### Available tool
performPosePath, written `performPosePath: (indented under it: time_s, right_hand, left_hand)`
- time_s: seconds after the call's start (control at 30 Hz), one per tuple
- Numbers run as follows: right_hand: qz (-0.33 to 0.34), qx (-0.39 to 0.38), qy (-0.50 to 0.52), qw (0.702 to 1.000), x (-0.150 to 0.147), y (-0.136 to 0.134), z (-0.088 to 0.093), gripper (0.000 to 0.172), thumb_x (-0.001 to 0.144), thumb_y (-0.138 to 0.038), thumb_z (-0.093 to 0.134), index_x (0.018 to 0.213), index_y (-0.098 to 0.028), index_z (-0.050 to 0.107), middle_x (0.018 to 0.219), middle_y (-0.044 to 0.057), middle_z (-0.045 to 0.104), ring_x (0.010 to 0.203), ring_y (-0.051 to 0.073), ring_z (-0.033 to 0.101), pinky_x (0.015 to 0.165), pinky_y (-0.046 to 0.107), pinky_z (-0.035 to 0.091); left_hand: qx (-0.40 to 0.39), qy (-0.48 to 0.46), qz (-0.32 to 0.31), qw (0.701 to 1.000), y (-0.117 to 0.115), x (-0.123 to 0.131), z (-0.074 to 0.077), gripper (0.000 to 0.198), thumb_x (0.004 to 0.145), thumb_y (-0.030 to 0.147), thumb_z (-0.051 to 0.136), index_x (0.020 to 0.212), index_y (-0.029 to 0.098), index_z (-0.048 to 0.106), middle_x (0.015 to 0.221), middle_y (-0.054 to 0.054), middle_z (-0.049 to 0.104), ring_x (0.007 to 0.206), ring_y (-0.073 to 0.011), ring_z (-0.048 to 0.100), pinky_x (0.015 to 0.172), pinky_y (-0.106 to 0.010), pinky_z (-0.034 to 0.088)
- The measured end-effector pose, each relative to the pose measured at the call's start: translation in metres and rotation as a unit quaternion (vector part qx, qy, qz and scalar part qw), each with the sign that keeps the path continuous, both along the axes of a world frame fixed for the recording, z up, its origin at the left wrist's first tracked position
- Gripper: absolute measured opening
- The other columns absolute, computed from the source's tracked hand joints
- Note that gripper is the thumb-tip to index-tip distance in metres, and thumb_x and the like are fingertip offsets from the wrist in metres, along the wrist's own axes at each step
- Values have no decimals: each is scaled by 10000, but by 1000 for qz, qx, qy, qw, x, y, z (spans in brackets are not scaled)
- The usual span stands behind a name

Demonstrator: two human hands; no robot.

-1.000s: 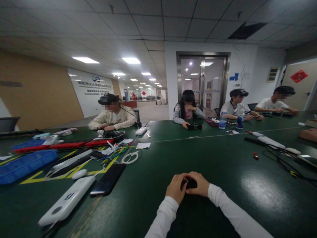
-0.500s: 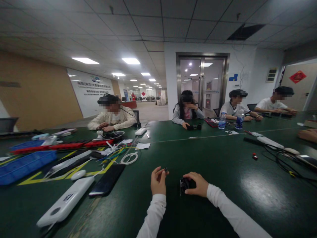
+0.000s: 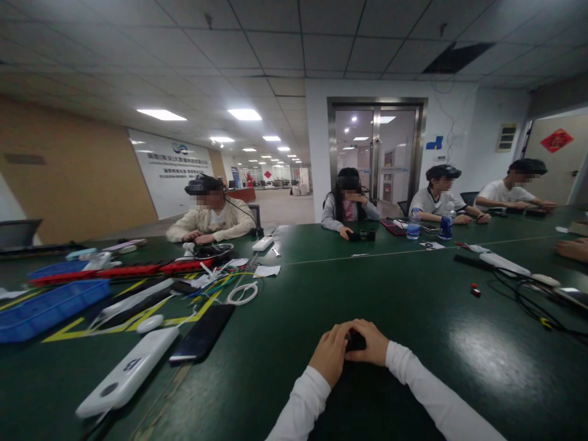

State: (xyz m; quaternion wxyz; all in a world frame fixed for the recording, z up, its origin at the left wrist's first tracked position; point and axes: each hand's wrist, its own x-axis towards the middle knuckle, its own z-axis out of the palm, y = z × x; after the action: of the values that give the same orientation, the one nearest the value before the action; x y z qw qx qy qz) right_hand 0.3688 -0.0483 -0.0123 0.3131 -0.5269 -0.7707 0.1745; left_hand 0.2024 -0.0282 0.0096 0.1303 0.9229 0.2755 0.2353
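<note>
My left hand (image 3: pixel 329 354) and my right hand (image 3: pixel 373 344) are pressed together on the dark green table (image 3: pixel 413 306), both in white sleeves. Between them sits a small black object (image 3: pixel 354 340), mostly hidden by the curled fingers of both hands. I cannot make out what the object is.
A black phone (image 3: pixel 202 334) and a white power bank (image 3: pixel 128 372) lie to the left, beyond them coloured cables (image 3: pixel 215 288) and a blue tray (image 3: pixel 50 308). A small red piece (image 3: pixel 474 290) and black cables (image 3: pixel 528 294) lie right. Several people sit along the far side.
Half a second ago my left hand was apart to the left, pinching a tiny piece. It has moved back right and now closes against the right hand on the black object.
</note>
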Motion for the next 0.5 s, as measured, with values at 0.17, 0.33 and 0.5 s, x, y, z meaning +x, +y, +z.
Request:
performPosePath:
  time_s: [0.17, 0.33, 0.5]
  right_hand:
    - [2, -31, 29, 999, 0, -3, -2, 593, 626, -419, 647, 1144, -230, 429, 972, 37, 553, 889, 209, 498, 819, 352, 358]
    - [-11, -62, 50, 997, -1, -7, -2, 565, 658, -422, 620, 1156, -248, 417, 1005, 38, 535, 931, 210, 480, 840, 367, 358]
    - [1, -70, 42, 997, -1, -6, -3, 569, 666, -423, 613, 1167, -243, 412, 1008, 38, 533, 934, 213, 479, 861, 373, 350]
  left_hand:
    - [22, 68, 81, 994, 17, -24, -1, 417, 819, 163, 236, 1225, 224, 303, 1155, -68, 463, 929, -145, 529, 807, -292, 419]
    - [12, 57, 243, 968, 51, -93, 2, 414, 824, 191, 215, 1230, 203, 296, 1147, -92, 456, 863, -144, 564, 733, -266, 440]
    - [49, -18, 433, 900, 84, -177, -1, 386, 792, 222, 298, 1166, 173, 378, 1049, -104, 516, 869, -194, 564, 703, -317, 452]
